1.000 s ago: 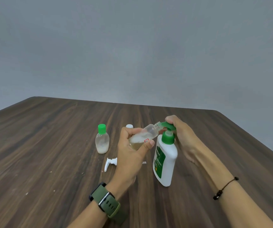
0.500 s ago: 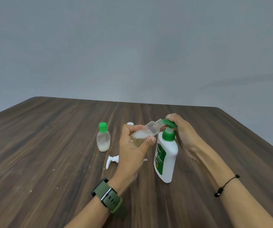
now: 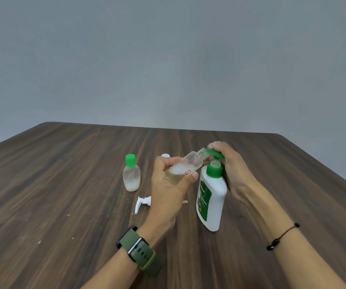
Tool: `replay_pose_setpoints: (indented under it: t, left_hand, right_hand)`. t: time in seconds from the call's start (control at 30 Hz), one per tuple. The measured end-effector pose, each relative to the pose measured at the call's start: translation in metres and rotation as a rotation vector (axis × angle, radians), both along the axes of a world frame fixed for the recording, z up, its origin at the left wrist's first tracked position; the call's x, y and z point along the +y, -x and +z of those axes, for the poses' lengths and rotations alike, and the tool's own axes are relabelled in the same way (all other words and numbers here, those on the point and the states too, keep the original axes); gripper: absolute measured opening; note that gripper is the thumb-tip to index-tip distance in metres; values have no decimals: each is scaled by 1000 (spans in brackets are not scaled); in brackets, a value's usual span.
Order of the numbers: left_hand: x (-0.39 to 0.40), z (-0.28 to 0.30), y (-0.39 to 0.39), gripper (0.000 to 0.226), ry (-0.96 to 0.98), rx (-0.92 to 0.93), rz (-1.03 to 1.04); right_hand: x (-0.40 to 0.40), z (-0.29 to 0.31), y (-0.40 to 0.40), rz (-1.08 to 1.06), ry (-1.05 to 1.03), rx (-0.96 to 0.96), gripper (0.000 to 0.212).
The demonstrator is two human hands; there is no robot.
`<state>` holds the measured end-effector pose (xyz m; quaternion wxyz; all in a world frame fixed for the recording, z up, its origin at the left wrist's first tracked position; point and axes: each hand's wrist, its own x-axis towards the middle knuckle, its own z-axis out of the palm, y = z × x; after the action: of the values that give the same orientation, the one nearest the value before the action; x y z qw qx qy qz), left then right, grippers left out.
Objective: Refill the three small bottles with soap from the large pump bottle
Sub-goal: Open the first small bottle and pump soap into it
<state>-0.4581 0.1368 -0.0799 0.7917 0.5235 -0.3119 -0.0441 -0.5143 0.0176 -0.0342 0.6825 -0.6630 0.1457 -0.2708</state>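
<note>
A grey wall is rising behind a dark wood-grain desk. The left hand is gripping a small clear bottle, fingers and thumb curled round it, tilting it so its open neck is meeting the green spout of the pump; pale soap is sitting in its lower end. The right hand is curling over that pump head, fingers gripping its top. The large white bottle with a green label is standing on the desk between both hands. Just left, a second small bottle with a green cap is standing upright, a little white soap in its base. A loose white pump top is lying on the desk beside the left wrist. A white cap is peeking out behind the left hand.
</note>
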Motion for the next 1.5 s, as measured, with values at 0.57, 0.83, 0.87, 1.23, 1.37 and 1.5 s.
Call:
replay_pose_setpoints:
  t: [0.57,0.83,0.87,1.23,1.37,1.5]
  left_hand:
    - [-3,-8,2,38,41,37,-32]
    - [-2,-3,1,39,24,15,-7]
    - [-2,-2,1,39,28,15,-10]
    - [0,-7,0,40,13,17,-11]
    - [-1,0,2,39,18,10,-17]
    - [0,-6,0,38,19,31,-20]
  right_hand:
    - [-4,-12,2,105,-180,-37,25]
    - [0,-9,1,89,-97,-47,51]
    - [0,-9,2,98,-97,-54,53]
    - [-1,-9,2,62,-110,-95,28]
    - [-3,-8,4,85,-106,-61,47]
    - [-4,-16,-1,41,-78,-85,19]
